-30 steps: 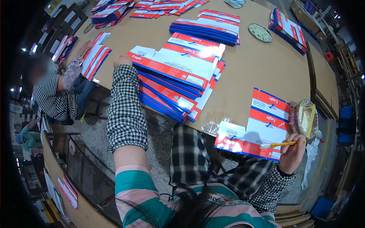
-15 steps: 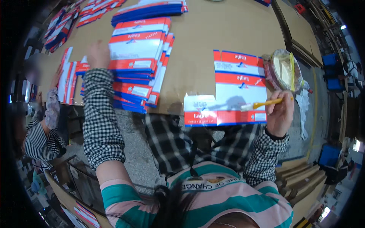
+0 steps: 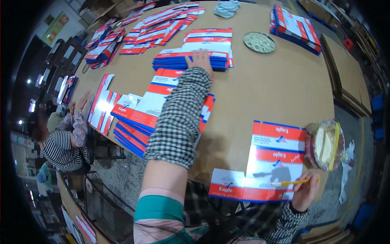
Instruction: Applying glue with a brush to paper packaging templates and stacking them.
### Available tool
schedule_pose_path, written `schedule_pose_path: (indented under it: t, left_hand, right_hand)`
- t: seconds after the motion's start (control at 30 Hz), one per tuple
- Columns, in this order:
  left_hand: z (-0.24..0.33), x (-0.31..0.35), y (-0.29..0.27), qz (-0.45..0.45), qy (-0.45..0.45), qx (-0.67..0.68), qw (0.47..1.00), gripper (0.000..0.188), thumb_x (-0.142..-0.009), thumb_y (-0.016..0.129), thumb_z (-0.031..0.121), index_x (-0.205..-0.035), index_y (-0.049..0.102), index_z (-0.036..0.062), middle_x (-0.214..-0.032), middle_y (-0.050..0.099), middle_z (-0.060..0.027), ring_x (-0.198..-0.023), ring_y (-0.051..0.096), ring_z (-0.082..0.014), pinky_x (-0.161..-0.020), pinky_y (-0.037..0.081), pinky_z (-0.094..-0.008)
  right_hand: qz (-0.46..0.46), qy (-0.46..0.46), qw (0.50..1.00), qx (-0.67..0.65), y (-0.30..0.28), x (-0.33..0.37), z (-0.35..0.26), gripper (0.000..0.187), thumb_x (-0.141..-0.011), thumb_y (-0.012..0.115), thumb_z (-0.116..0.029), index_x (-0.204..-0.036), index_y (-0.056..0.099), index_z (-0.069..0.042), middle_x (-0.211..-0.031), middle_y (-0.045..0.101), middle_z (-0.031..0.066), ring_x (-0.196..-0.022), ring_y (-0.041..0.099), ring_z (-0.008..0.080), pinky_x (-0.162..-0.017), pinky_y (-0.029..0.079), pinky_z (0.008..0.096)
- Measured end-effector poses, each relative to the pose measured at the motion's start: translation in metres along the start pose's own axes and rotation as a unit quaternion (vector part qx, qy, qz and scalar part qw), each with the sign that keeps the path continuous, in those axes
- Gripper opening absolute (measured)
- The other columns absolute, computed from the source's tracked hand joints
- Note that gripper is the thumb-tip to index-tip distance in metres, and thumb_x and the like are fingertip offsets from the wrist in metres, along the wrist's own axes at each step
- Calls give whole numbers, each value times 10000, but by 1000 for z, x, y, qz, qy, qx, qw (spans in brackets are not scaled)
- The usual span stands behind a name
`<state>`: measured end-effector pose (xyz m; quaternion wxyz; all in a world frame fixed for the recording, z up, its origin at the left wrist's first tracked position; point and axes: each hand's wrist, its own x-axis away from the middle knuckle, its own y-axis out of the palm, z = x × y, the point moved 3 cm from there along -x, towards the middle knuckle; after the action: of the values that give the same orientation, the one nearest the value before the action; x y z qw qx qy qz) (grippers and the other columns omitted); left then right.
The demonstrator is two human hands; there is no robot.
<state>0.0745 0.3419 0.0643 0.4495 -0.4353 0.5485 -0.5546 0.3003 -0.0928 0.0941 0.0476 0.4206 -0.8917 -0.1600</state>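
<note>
Left hand (image 3: pixel 200 59) on flat cartons (image 3: pixel 191 61); right hand (image 3: pixel 304 193) grips brush (image 3: pixel 294 183)

I looked down on a broad brown table (image 3: pixel 284 81) that filled most of the view; to its right stood flat cardboard sheets (image 3: pixel 349 77) stacked on edge; beneath the table edge lay a grey, speckled floor (image 3: pixel 118 171); at the far left the room was dark, with a few small bright lights (image 3: pixel 28 81); a seated person in a striped top (image 3: pixel 61 150) worked there; a pale wall (image 3: pixel 61 12) rose behind.
</note>
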Motion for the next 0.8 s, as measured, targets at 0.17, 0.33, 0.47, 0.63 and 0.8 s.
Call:
schedule_pose_path:
  t: [0.17, 0.33, 0.47, 0.63, 0.8]
  left_hand:
    - [6, -16, 15, 95, 26, -10, 995, 495, -819, 537, 165, -1294, 417, 91, -1257, 453, -120, -1216, 374, -275, -984, 283, -496]
    - [-5, -1, 12, 227, 73, 3, 971, 164, -754, 549, 100, -882, 643, 58, -959, 543, -106, -960, 511, -241, -844, 388, -365]
    - [6, 50, -12, 316, 203, 67, 924, 224, -686, 558, 69, -901, 600, 21, -847, 563, -115, -861, 541, -263, -742, 423, -373]
    - [65, 175, -17, 286, 365, 59, 884, 296, -737, 519, 120, -1016, 568, 34, -838, 585, -110, -830, 530, -257, -722, 418, -367]
    - [113, 280, 0, 180, 403, 77, 894, 316, -776, 494, 158, -1045, 563, 7, -898, 577, -119, -885, 502, -244, -763, 388, -357]
  right_hand:
    - [32, -30, 999, 25, -6, -13, -1, 204, -942, 406, -231, -858, 414, -45, -720, 490, 107, -428, 415, 106, -401, 361, 188]
    - [2, -43, 999, 33, -4, -10, -7, 207, -950, 391, -232, -871, 417, -43, -724, 485, 102, -417, 405, 98, -399, 356, 188]
    - [31, -61, 998, -2, -9, 5, -20, 202, -949, 389, -231, -877, 415, -43, -738, 482, 100, -420, 405, 98, -399, 356, 192]
    - [45, -111, 993, -18, -25, 28, -39, 199, -936, 401, -243, -864, 426, -59, -751, 484, 94, -432, 407, 109, -388, 330, 202]
    - [3, -115, 992, -48, -27, 46, -51, 210, -936, 400, -237, -864, 439, -44, -769, 514, 128, -452, 447, 139, -412, 358, 224]
